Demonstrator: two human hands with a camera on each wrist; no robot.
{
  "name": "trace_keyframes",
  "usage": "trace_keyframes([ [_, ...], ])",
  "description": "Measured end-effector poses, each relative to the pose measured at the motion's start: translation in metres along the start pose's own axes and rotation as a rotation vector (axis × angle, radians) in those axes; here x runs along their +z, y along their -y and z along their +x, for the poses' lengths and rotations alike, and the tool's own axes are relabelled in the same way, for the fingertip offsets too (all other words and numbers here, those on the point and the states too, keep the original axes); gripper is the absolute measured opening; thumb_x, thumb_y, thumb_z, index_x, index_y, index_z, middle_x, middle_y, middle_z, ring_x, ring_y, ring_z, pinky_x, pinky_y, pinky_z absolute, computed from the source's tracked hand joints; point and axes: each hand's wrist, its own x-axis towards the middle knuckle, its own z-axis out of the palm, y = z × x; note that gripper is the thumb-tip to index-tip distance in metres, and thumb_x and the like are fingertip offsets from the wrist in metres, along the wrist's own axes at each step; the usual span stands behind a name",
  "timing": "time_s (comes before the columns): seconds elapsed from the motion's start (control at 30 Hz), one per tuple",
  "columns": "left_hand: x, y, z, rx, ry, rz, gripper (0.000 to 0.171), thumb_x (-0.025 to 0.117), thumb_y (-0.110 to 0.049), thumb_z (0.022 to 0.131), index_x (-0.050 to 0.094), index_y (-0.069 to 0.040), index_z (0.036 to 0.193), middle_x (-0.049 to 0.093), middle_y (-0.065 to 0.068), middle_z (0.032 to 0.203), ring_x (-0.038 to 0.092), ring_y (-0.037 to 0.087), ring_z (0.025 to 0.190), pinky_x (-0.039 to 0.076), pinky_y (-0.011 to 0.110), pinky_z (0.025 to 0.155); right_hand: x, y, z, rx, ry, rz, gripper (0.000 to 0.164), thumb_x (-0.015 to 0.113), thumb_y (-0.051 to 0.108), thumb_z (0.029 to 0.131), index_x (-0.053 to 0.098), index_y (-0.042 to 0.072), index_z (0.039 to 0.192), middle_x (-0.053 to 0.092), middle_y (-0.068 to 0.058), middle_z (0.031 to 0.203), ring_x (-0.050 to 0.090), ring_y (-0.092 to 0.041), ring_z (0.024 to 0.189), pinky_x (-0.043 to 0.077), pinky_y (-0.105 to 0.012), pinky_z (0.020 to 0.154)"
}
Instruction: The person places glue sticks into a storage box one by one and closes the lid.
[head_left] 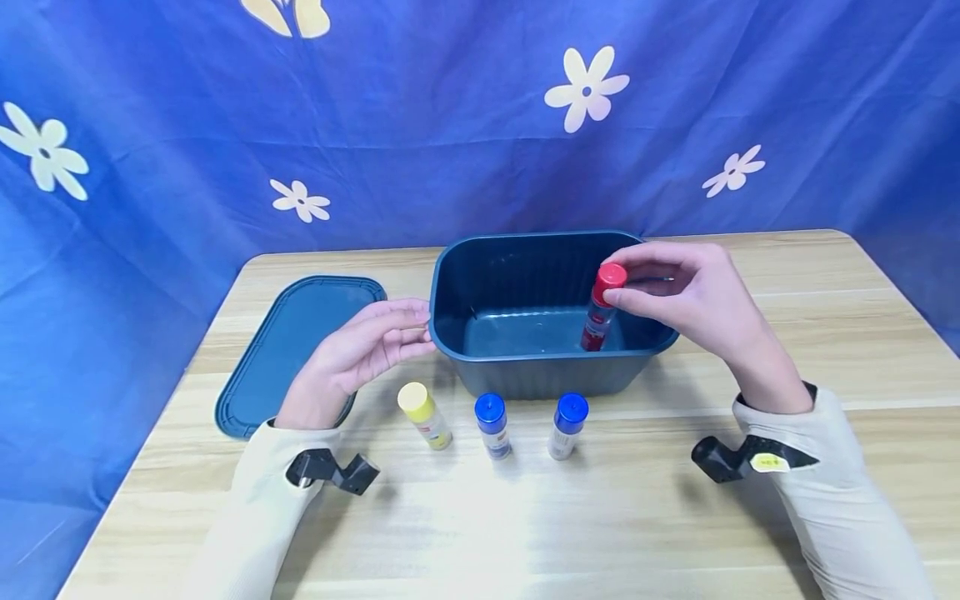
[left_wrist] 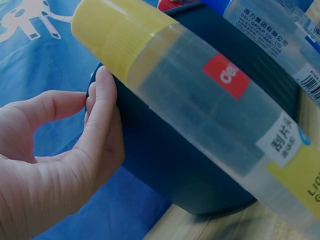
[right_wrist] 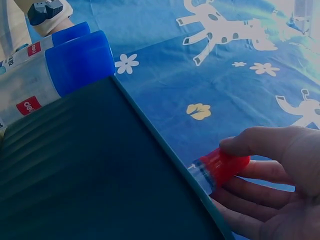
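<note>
My right hand (head_left: 690, 292) pinches the red cap of a glue bottle (head_left: 597, 325) between thumb and fingers. The bottle stands nearly upright inside the right end of a dark teal bin (head_left: 547, 375), its lower part below the rim. My left hand (head_left: 375, 337) is at the bin's left end, fingertips right at the outer wall near the rim. In front of the bin stand a yellow-capped glue bottle (head_left: 425, 414) and two blue-capped ones, the middle bottle (head_left: 492, 425) and the right bottle (head_left: 567, 425). The yellow-capped bottle (left_wrist: 200, 95) looms large in the left wrist view.
A flat teal lid (head_left: 288, 350) lies on the wooden table (head_left: 637, 525) at the left, partly behind my left hand and wrist. A blue curtain (head_left: 450, 125) with white flowers hangs along the table's back edge. Black cameras are strapped to both wrists.
</note>
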Motion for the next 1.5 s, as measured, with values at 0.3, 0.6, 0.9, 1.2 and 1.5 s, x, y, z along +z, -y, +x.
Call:
trace_keyframes([
  [0.3, 0.000, 0.000, -0.001, 0.006, 0.010, -0.010, 0.023, 0.043, 0.003, 0.101, 0.066, 0.001, 0.106, 0.069, 0.011, 0.095, 0.066, 0.017, 0.086, 0.056, 0.032, 0.086, -0.001, -0.006, 0.002, 0.070, 0.003, -0.128, 0.026, 0.078, 0.007, 0.081, 0.070, 0.002, 0.105, 0.071, -0.005, 0.093, 0.070, -0.015, 0.082, 0.057, -0.022, 0.075],
  [0.6, 0.000, 0.001, -0.001, 0.002, 0.014, -0.012, 0.024, 0.043, 0.003, 0.101, 0.066, 0.001, 0.106, 0.069, 0.010, 0.095, 0.066, 0.017, 0.086, 0.055, 0.032, 0.087, -0.001, -0.012, 0.003, 0.131, 0.023, -0.285, 0.024, 0.080, 0.011, 0.080, 0.072, 0.007, 0.102, 0.072, -0.007, 0.093, 0.070, -0.011, 0.079, 0.057, -0.020, 0.070],
  [0.9, 0.000, 0.000, -0.002, 0.004, 0.021, -0.003, 0.024, 0.043, 0.002, 0.101, 0.066, 0.000, 0.106, 0.069, 0.010, 0.097, 0.066, 0.017, 0.088, 0.056, 0.031, 0.087, 0.004, -0.014, 0.002, 0.111, 0.061, -0.456, 0.021, 0.079, 0.012, 0.081, 0.072, 0.005, 0.099, 0.072, -0.009, 0.091, 0.071, -0.022, 0.081, 0.056, -0.019, 0.072],
  [1.2, 0.000, 0.001, -0.001, 0.009, 0.013, -0.010, 0.024, 0.042, 0.003, 0.101, 0.067, 0.000, 0.104, 0.069, 0.009, 0.094, 0.066, 0.017, 0.086, 0.056, 0.031, 0.086, 0.012, -0.019, 0.004, 0.048, 0.094, -0.520, 0.021, 0.077, 0.005, 0.080, 0.070, -0.001, 0.098, 0.072, -0.013, 0.088, 0.071, -0.026, 0.081, 0.059, -0.040, 0.076],
  [1.5, 0.000, 0.001, 0.000, 0.002, 0.004, -0.011, 0.024, 0.043, 0.003, 0.101, 0.067, 0.000, 0.104, 0.069, 0.009, 0.093, 0.066, 0.017, 0.085, 0.056, 0.031, 0.086, 0.011, -0.018, 0.003, 0.059, 0.102, -0.518, 0.022, 0.075, 0.007, 0.082, 0.070, -0.002, 0.101, 0.072, -0.014, 0.090, 0.071, -0.027, 0.082, 0.059, -0.041, 0.077],
])
